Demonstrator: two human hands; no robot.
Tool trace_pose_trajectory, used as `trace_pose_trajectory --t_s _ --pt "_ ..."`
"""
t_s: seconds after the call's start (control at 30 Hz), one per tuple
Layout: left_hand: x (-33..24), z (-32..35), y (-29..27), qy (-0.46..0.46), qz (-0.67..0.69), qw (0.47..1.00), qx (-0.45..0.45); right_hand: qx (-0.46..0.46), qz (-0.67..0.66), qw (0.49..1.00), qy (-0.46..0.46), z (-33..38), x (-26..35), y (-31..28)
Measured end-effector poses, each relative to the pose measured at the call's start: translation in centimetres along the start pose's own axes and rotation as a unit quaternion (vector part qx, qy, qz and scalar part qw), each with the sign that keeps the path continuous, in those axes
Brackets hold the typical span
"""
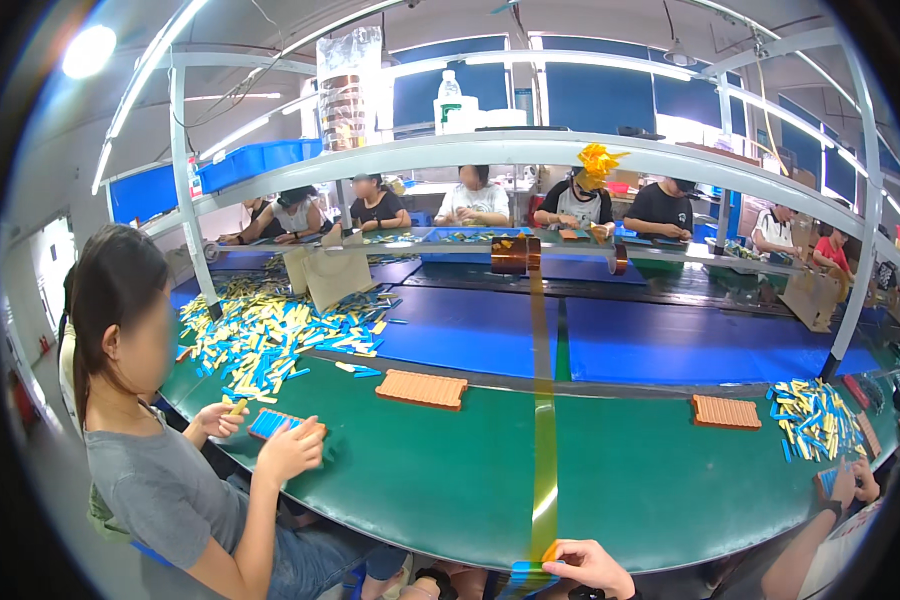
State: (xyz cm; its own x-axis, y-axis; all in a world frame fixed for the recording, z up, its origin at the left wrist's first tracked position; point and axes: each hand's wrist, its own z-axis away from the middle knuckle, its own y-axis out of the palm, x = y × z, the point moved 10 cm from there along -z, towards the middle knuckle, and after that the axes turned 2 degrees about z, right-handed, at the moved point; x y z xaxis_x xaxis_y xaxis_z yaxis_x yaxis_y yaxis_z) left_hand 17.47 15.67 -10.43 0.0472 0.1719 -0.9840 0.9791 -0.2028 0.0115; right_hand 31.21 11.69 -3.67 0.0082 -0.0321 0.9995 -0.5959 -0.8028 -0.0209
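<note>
My right hand (pixel 582 566) comes in at the bottom edge, wrist to the right and fingers pointing left. Its fingertips pinch the near end of a long amber see-through tape strip (pixel 543 440). The strip runs away from me across the green table (pixel 440 480) up to a tape roll (pixel 515 255) hung on the rail. Just under the hand's fingers sits a small stack of blue pieces (pixel 525 578), partly cut off by the picture's edge. My left hand is out of sight.
A person at the left holds a blue tray (pixel 275 423) beside a big pile of blue and yellow pieces (pixel 270 335). Two orange ribbed trays (pixel 422 388) (pixel 727 411) lie on the table. A smaller pile (pixel 815 418) and another person's hand (pixel 852 485) are at right. Several people sit across.
</note>
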Motion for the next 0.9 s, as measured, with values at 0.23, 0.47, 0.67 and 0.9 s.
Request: trace_pose_trajectory --t_s 0.23,0.47,0.67,0.9 --pt "-1.1 0.6 2.1 -0.006 -0.023 0.999 -0.025 -0.023 0.046 0.996 -0.075 0.1 4.1 1.1" --pt "-1.2 1.4 4.8 -0.027 -0.048 0.998 -0.025 -0.008 0.049 0.996 -0.079 0.0 4.3 1.3" --pt "-1.9 2.9 6.1 -0.052 -0.085 0.995 -0.014 -0.007 0.027 0.994 -0.107 0.2 3.6 0.8" --pt "-2.1 5.4 5.7 -0.065 -0.101 0.993 0.023 0.004 0.005 0.999 -0.035 0.5 0.5 0.4"
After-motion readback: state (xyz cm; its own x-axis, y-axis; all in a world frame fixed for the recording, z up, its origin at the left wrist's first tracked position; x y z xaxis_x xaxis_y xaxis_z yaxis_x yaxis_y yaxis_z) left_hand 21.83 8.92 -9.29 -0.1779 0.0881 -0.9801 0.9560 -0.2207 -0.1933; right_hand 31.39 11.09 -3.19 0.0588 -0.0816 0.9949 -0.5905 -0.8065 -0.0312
